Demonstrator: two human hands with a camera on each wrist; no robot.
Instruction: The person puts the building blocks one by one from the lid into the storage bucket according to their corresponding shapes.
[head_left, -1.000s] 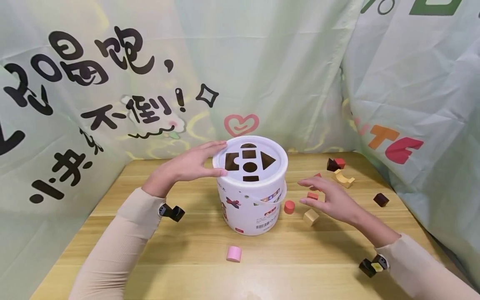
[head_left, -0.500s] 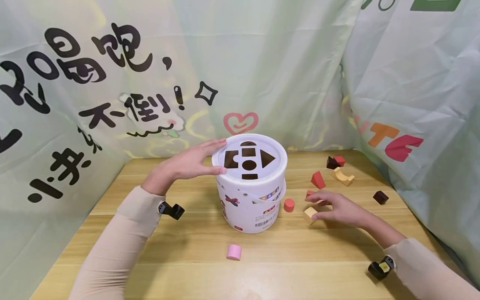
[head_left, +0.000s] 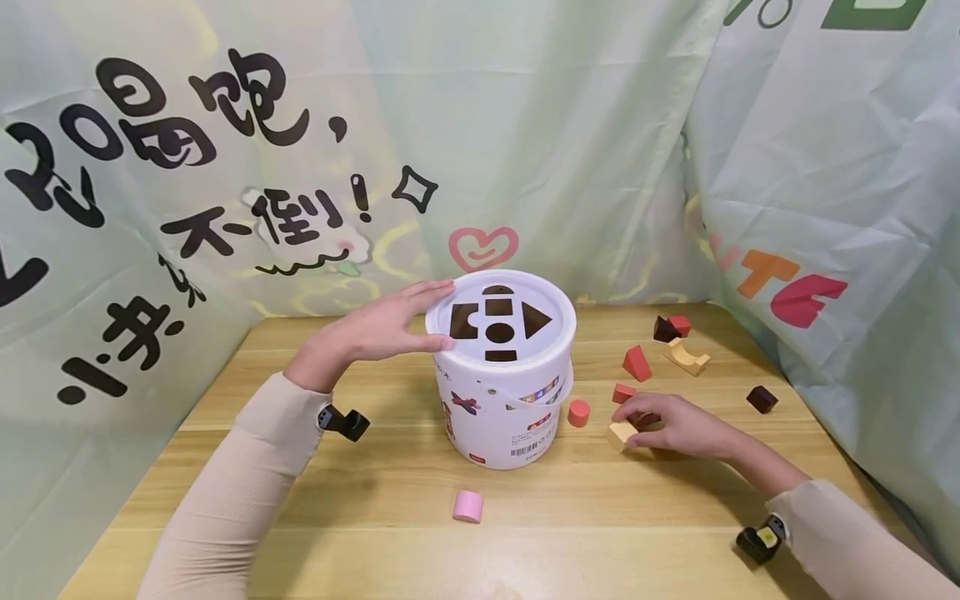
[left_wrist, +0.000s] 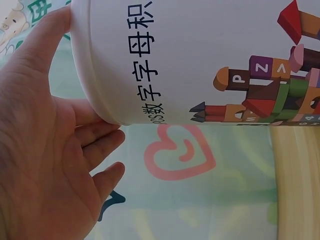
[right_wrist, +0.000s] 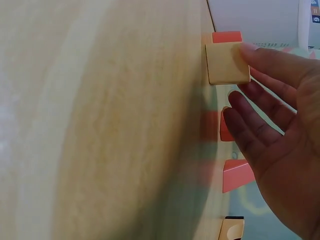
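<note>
A white toy bucket (head_left: pixel 491 425) stands upright on the table; shaped holes are cut in its lid (head_left: pixel 480 354). My left hand (head_left: pixel 378 327) rests against the lid's left rim, thumb on the near side and fingers towards the far side; the left wrist view shows these fingers (left_wrist: pixel 102 137) only slightly bent. To the right of the bucket, my right hand (head_left: pixel 682 427) pinches a plain wooden block (right_wrist: pixel 227 64) between thumb and fingers. The block appears to be still at the tabletop. A red cylinder (head_left: pixel 578 413) and a red block (head_left: pixel 623 393) lie close by.
A pink cylinder (head_left: pixel 468 507) lies in front of the bucket. Farther right are a red wedge (head_left: pixel 637 363), a yellow arch (head_left: pixel 686 358), a dark triangular block (head_left: pixel 663 329), another red block (head_left: pixel 679 325) and a dark block (head_left: pixel 762 399). Fabric hangs (head_left: pixel 555 167) around the table.
My right hand has come down to the wooden block, and its thumb and fingers have closed on it. The left hand has stayed on the bucket's rim.
</note>
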